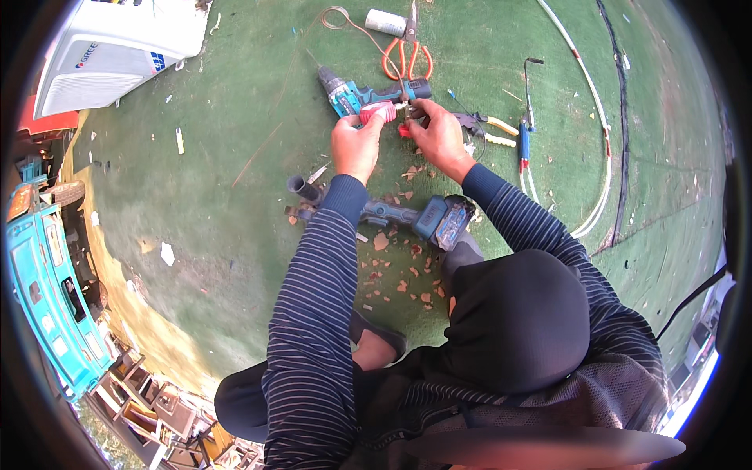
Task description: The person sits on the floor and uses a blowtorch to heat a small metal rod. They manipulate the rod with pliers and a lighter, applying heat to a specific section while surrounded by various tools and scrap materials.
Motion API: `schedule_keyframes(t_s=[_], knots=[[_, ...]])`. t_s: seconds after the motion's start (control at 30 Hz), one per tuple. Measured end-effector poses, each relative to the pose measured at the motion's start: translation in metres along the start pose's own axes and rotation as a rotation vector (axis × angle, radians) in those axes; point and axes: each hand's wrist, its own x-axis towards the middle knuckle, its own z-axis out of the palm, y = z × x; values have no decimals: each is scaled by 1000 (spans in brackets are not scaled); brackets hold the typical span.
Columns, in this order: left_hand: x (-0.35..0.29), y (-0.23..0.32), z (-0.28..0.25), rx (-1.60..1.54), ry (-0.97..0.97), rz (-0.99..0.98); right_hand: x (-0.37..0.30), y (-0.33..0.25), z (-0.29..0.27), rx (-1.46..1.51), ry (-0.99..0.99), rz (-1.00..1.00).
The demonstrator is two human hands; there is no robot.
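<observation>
Nearest the camera, a blurred shape (548, 448) is cut across the lower edge, and beyond it a knee (517, 321) is covered in black cloth. Past the striped sleeves, a pink piece (379, 112) is held narrowly between thumb and fingers by the left hand (356, 149), just in front of the drill (352, 95). The right hand (440, 139) is set close beside it, thumb and fingers drawn near together at the lower end of a thin tube (377, 43), with a red piece (405, 131) showing below; whether tube, red piece or both are gripped cannot be told. The work at the tube's end appears to be under way rather than finished: both hands are engaged there, and the rest of the tube is left looped on the mat (196, 204). Nearby, the shears (406, 59), pliers (497, 131) and torch (525, 145) are left unheld. Nearer the feet, a power tool (392, 211) is laid among brown chips (381, 241), one end partly hidden by the left cuff. The meeting of tube and pink piece is obscured by fingers, the pliers' near jaws are partly covered by the right hand, and fine detail is too small to be read.
</observation>
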Motion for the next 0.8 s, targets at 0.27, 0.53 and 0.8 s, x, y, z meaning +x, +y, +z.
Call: schedule_keyframes(t_s=[0.27,0.53,0.8], knots=[[0,-7,-1,-14,-47,-5,-1,-1,-1,-48,-33,35],[-1,-13,-11,-37,-64,38,-5,-3,-2,-57,-49,110],[-14,-11,-30,-128,33,-139,-8,-2,-5,-61,4,23]])
